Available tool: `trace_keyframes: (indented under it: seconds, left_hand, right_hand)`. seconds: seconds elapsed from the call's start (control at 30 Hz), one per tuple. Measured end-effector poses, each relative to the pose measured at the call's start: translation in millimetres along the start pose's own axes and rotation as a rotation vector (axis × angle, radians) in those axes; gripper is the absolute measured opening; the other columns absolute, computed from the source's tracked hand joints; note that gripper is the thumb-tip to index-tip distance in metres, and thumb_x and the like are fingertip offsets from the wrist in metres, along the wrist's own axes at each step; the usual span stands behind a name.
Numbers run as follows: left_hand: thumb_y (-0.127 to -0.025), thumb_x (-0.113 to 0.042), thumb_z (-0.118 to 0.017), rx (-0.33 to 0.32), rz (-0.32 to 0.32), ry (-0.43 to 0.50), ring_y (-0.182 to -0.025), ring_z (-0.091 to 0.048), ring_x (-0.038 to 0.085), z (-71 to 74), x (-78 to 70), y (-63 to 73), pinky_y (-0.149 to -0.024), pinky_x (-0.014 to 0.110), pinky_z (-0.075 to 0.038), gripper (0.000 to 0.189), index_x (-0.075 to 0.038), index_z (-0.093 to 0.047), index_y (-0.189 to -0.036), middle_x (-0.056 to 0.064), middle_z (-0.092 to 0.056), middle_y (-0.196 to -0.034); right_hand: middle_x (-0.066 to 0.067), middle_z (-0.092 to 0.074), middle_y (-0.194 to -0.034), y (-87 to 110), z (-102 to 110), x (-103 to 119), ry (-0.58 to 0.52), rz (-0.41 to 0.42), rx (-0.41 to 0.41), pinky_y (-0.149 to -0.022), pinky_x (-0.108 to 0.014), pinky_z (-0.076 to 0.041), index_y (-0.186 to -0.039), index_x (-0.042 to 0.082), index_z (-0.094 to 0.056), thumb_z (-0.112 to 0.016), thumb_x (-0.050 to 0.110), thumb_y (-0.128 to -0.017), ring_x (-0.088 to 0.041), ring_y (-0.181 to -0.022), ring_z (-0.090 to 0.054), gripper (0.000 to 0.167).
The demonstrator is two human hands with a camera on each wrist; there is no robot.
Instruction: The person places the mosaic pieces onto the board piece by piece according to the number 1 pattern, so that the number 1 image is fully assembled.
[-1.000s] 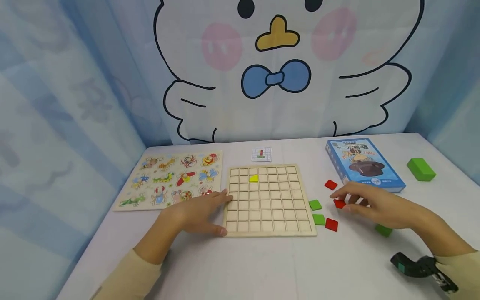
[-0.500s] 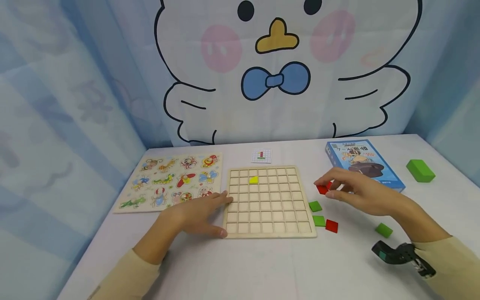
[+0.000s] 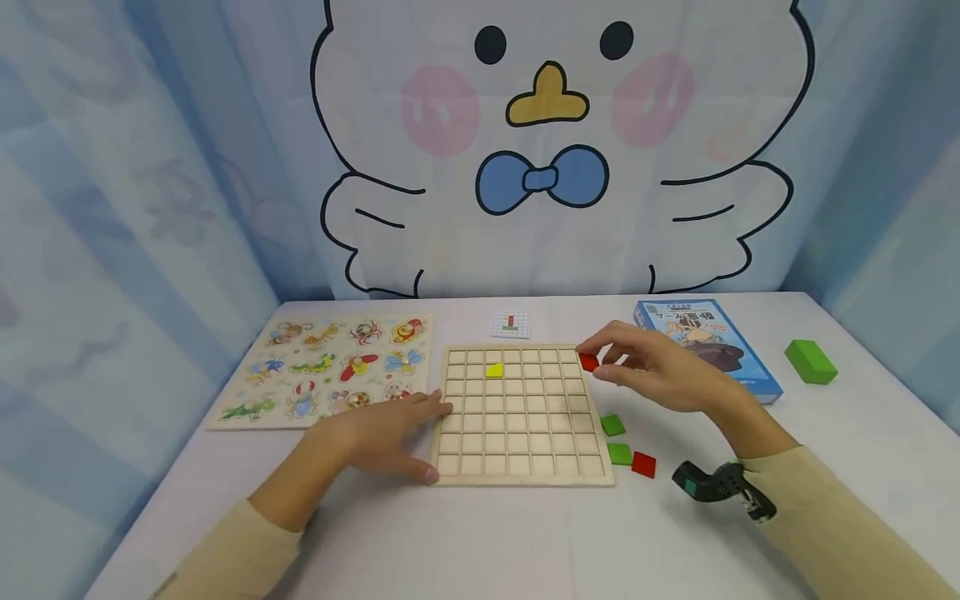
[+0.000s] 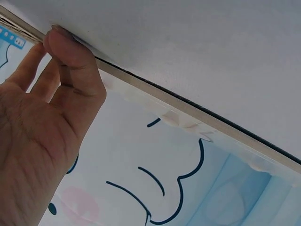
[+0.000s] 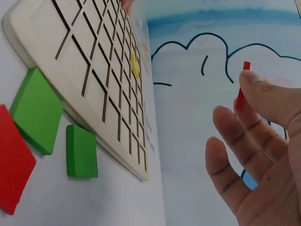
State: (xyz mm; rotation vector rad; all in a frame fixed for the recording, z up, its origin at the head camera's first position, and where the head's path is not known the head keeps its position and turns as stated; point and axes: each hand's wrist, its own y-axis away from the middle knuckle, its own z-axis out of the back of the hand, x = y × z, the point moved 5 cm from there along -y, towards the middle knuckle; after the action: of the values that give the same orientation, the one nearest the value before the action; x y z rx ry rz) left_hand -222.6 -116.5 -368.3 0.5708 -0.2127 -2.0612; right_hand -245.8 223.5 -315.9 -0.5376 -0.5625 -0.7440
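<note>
My right hand pinches a small red tile between thumb and fingers, over the upper right corner of the wooden grid board. In the right wrist view the red tile shows edge-on, the other fingers spread loosely below it. My left hand rests at the board's left side, fingertips on the edge and thumb at the near left corner. A yellow tile lies in one of the board's upper cells. By the board's right edge lie two green tiles and a red tile.
An insect picture board lies at the left, partly behind the left hand. Beyond the grid board is a small pattern card. A blue box and a green block stand back right; a patterned curtain hangs behind.
My right hand has moved left from the loose tiles to the board's upper right corner, carrying a red tile. The left hand stays at the board's left edge. The head view has shifted slightly.
</note>
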Motion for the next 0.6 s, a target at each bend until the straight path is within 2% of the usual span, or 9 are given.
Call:
trace_keyframes:
  seconds: [0.07, 0.17, 0.3, 0.43, 0.6]
  left_hand:
    - [-0.084, -0.059, -0.078, 0.002, 0.001, -0.005, -0.157, -0.021, 0.026, -1.7, 2.1, -0.7, -0.124, 0.054, -0.023, 0.093, -0.027, -0.035, -0.161, 0.001, -0.020, -0.171]
    - [-0.084, -0.060, -0.078, 0.000, 0.014, -0.003, -0.157, -0.020, 0.026, -2.8, 3.3, -0.7, -0.124, 0.055, -0.023, 0.093, -0.029, -0.035, -0.161, 0.000, -0.019, -0.171]
    - [-0.084, -0.058, -0.079, -0.005, 0.014, 0.014, -0.157, -0.021, 0.026, -4.3, 2.4, -0.5, -0.124, 0.054, -0.024, 0.092, -0.030, -0.036, -0.160, 0.000, -0.020, -0.171]
    - [-0.083, -0.061, -0.078, -0.006, 0.021, 0.001, -0.157, -0.022, 0.025, -4.5, 2.2, -0.4, -0.123, 0.054, -0.025, 0.093, -0.031, -0.035, -0.160, -0.002, -0.019, -0.172]
    - [-0.084, -0.060, -0.077, 0.001, 0.026, -0.006, -0.157, -0.020, 0.025, -2.3, 1.8, 0.3, -0.123, 0.054, -0.025, 0.092, -0.030, -0.035, -0.161, -0.002, -0.019, -0.172]
  right_hand:
    - [0.000, -0.064, -0.124, -5.8, -2.4, -0.6, -0.011, -0.015, -0.006, -0.064, -0.029, -0.056, -0.130, 0.018, -0.066, -0.067, 0.009, -0.100, -0.021, -0.097, -0.063, 0.031]
    - [-0.001, -0.064, -0.125, -14.0, -4.9, -1.2, -0.020, -0.016, -0.019, -0.065, -0.029, -0.056, -0.130, 0.016, -0.066, -0.068, 0.009, -0.100, -0.022, -0.097, -0.064, 0.031]
    - [-0.003, -0.066, -0.124, -24.8, -9.3, -2.6, -0.028, 0.005, -0.030, -0.077, -0.029, -0.056, -0.130, 0.013, -0.067, -0.067, 0.007, -0.099, -0.021, -0.097, -0.065, 0.031]
    - [-0.004, -0.066, -0.126, -35.8, -14.7, -5.1, -0.052, 0.017, -0.031, -0.076, -0.031, -0.056, -0.130, 0.013, -0.067, -0.068, 0.008, -0.100, -0.020, -0.096, -0.067, 0.031]
    - [-0.004, -0.066, -0.128, -48.3, -20.4, -11.2, -0.059, 0.004, -0.043, -0.080, -0.034, -0.056, -0.131, 0.015, -0.066, -0.068, 0.011, -0.100, -0.020, -0.096, -0.068, 0.032]
